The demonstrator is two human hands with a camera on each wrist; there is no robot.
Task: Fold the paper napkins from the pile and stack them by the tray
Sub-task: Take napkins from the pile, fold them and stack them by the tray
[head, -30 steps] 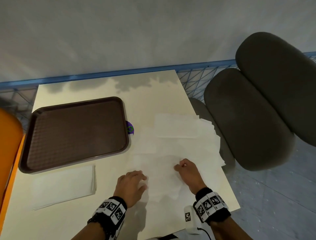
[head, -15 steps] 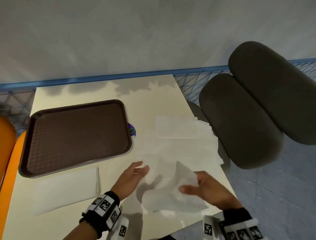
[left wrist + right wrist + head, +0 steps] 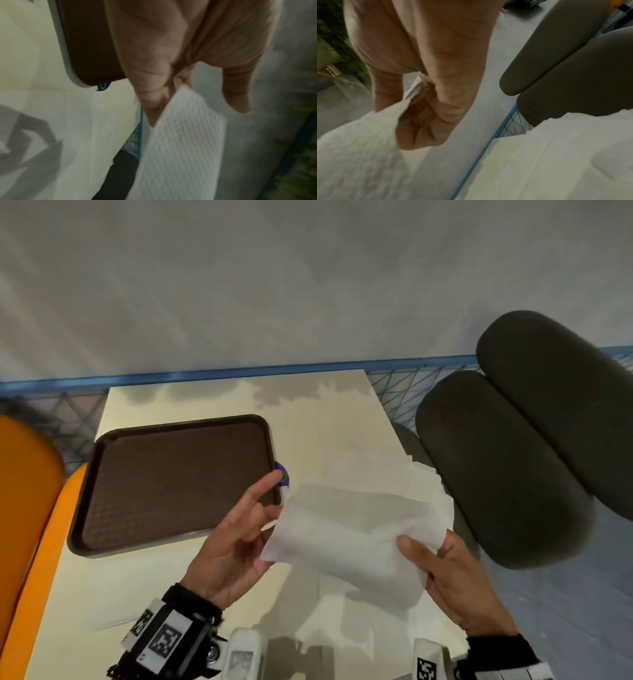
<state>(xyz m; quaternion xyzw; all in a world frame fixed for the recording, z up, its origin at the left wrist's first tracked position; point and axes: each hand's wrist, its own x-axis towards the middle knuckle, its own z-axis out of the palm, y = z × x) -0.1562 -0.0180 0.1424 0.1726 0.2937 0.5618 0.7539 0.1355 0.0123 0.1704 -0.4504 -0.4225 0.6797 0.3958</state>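
One napkin lifted off the pile, stretched between both hands above the desk.

The left hand (image 3: 236, 537) pinches the napkin (image 3: 346, 537) at its left edge between thumb and a curled finger, the forefinger pointing free toward the tray (image 3: 171, 481); the right hand (image 3: 452, 573) pinches the right edge, thumb on top. The sheet sags in the middle, clear of the desk (image 3: 219, 583), with the loose pile (image 3: 376, 470) lying beyond it near the desk's right edge (some sheets seem to overhang there). The paper looks thin and limp, so pulling the hands apart could tear it. Uneven pinches could also give a skewed crease when the edges are brought together. A careless sweep might brush the pile off the edge.
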